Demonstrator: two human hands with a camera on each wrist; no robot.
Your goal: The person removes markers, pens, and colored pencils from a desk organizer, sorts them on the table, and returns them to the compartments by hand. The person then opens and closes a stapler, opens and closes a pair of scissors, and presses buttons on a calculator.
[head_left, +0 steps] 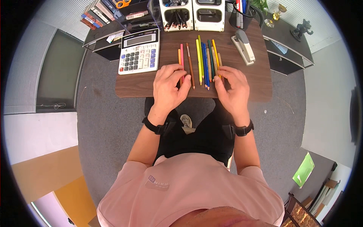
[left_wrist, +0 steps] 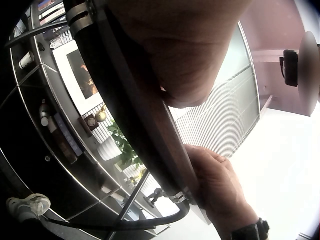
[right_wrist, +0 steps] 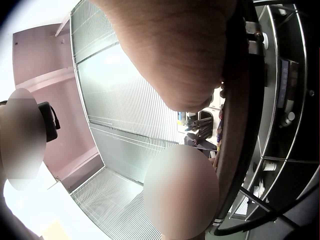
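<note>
Both hands well apart at the near edge of the table, fingers loosely bent. Left hand (head_left: pixel 168 87) at 8 o'clock of the coloured pencils (head_left: pixel 199 60), fingertips at the orange and pink ones; right hand (head_left: pixel 235 89) at 4 o'clock, fingertips at the outermost on that side. Cannot tell whether either pinches a pencil.

Pencils lie mid-table, roughly parallel, pointing 12 to 6, brown one (head_left: pixel 190 64) set between the two groups.

Surface: dark brown wood-grain tabletop (head_left: pixel 261 83), rounded near corners. Below, at 6 o'clock, a pale shoe (head_left: pixel 186 121) on grey floor (head_left: pixel 102 117).

Calculator (head_left: pixel 141 56) between 9 and 10. Stapler (head_left: pixel 244 47) between 2 and 3. White organizer (head_left: pixel 209 27) at 12, dark pencils standing in its left unit. Pen cup (head_left: pixel 242 20) near 1.

Beyond the table: low black cabinets either side. Row of books (head_left: pixel 100 13) on the 10 o'clock one; gold trophy (head_left: pixel 279 11) and dark figurine (head_left: pixel 301 29) on the other, around 2. Green sheet (head_left: pixel 303 170) out at 4 to 5. Ribbed white wall (head_left: pixel 321 28) past the figurine.
</note>
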